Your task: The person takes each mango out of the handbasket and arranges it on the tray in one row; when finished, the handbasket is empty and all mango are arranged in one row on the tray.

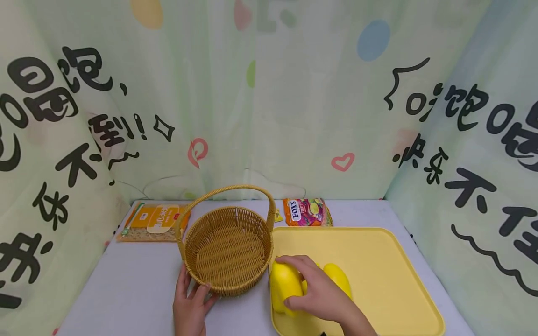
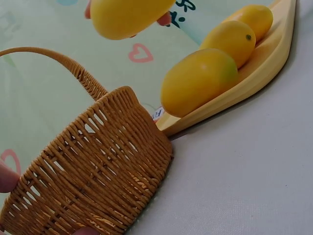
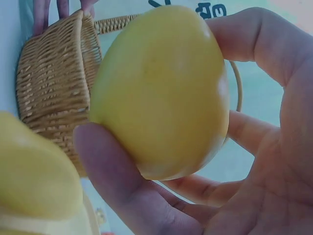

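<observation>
My right hand (image 1: 319,289) grips a yellow mango (image 1: 286,285) between thumb and fingers, above the left edge of a yellow tray (image 1: 386,280). In the left wrist view that held mango (image 2: 129,17) is raised over three more mangoes (image 2: 199,81) lying on the tray; from the head, the hand partly covers them. A round wicker basket (image 1: 229,252) with a tall handle stands left of the tray, its inside bare. At its near left side, my left hand (image 1: 191,303) touches the outer wall with spread fingers, the thumb near the rim.
Behind the basket on the left lies an orange-labelled bag (image 1: 153,223). A FOX'S candy bag (image 1: 307,212) lies behind the tray, with a small yellow packet (image 1: 278,216) beside it. Printed curtains (image 1: 290,116) enclose the white table (image 1: 126,289) at the back and sides.
</observation>
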Available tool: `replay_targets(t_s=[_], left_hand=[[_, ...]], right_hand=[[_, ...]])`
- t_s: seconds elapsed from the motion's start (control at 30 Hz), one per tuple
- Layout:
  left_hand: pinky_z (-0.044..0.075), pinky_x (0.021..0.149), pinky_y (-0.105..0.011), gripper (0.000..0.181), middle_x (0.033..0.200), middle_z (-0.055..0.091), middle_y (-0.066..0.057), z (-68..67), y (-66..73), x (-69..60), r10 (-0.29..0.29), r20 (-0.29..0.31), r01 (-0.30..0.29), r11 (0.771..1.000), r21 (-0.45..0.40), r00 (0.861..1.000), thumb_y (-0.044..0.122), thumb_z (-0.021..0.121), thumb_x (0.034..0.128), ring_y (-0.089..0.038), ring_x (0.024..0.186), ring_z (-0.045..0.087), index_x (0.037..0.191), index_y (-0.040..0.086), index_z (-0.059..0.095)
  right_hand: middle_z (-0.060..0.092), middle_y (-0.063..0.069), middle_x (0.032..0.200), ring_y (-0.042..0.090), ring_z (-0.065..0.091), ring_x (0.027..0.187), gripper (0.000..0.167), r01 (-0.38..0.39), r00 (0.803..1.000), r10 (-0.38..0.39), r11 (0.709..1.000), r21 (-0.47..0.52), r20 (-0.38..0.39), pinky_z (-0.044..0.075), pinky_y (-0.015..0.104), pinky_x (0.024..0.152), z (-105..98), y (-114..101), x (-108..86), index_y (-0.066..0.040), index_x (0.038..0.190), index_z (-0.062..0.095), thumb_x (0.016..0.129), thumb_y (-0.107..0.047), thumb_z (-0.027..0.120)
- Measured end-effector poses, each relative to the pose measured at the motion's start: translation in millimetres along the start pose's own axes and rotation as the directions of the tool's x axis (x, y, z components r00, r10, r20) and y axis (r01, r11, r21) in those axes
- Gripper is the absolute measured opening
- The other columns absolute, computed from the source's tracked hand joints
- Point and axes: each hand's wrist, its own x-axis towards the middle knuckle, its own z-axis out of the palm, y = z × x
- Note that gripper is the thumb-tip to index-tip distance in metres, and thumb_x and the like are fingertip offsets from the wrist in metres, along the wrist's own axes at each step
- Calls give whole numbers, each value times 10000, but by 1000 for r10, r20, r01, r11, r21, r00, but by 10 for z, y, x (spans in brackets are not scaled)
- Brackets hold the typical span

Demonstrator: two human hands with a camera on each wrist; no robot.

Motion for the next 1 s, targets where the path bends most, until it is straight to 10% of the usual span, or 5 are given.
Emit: replay_targets(t_s=[1.0], left_hand=[[587,1001,-558,967,1795,2,-81,-10,-14,9,-5,17,6,1000,-23,1000,12,579,1015,-414,1515,347,1709,399,27]], right_hand=[[572,-50,1435,55,574,1129,766,-32,980,18,997,-69,-200,525,238,890,-252,253,-490,-382,1456,577,774,-226,891]])
